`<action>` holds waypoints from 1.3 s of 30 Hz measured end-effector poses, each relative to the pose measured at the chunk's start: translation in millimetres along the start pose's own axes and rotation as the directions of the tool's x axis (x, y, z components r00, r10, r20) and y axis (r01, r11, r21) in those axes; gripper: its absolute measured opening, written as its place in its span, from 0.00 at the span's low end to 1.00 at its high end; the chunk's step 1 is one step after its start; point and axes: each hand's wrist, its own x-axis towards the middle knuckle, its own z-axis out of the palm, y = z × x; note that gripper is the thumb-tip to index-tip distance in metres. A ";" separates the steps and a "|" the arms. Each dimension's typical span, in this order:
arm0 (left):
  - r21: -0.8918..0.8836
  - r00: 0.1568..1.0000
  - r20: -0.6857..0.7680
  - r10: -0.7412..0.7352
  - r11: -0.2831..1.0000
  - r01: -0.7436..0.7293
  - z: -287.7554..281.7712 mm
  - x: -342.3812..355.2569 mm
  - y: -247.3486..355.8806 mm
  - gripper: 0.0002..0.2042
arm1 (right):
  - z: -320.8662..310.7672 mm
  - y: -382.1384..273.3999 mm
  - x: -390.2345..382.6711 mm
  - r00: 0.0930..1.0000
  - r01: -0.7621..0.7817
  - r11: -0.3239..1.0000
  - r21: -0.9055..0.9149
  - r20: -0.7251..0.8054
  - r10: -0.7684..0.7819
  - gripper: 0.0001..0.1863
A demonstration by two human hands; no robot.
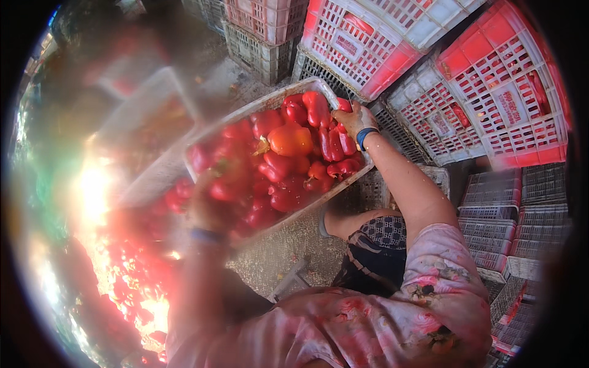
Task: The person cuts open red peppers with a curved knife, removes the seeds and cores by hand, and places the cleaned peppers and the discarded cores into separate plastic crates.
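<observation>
A pale, shallow plastic crate full of red bell peppers lies in front of me, running from lower left to upper right. One orange-red pepper sits on top near the middle. At the crate's far right end is my right hand, with a blue band at the wrist and fingers bent inward over the rim. A red pepper shows right beside those fingers; what they grip is hard to make out. My left hand is over the peppers at the near left, its fingers lost in haze and glare.
Red-and-white slatted crates holding red peppers are stacked at the far right. Grey crates stand in stacks on the right. Loose red peppers are heaped at the lower left, under strong glare. A pinkish crate stack stands at the back.
</observation>
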 end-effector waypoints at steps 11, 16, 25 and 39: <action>0.413 0.958 -0.079 0.274 0.884 -0.219 5.4 14.1 -18.7 0.24 | 129.7 65.3 94.1 0.934 0.195 0.833 -0.517 -0.163 -0.319 0.11; 0.218 0.979 -0.088 0.182 0.963 -0.159 6.2 9.7 -19.1 0.25 | 78.9 10.7 56.9 0.999 0.035 0.929 -0.369 0.044 -0.021 0.14; 0.436 0.920 0.026 0.390 0.824 -0.361 -2.5 17.6 -53.0 0.29 | 15.3 -106.4 -150.8 0.820 0.033 0.683 0.730 0.371 -0.435 0.20; 0.577 0.976 0.119 0.183 0.787 -0.218 11.8 -5.9 -41.1 0.23 | 16.5 -102.4 -161.3 0.782 -0.042 0.733 0.679 0.479 -0.399 0.19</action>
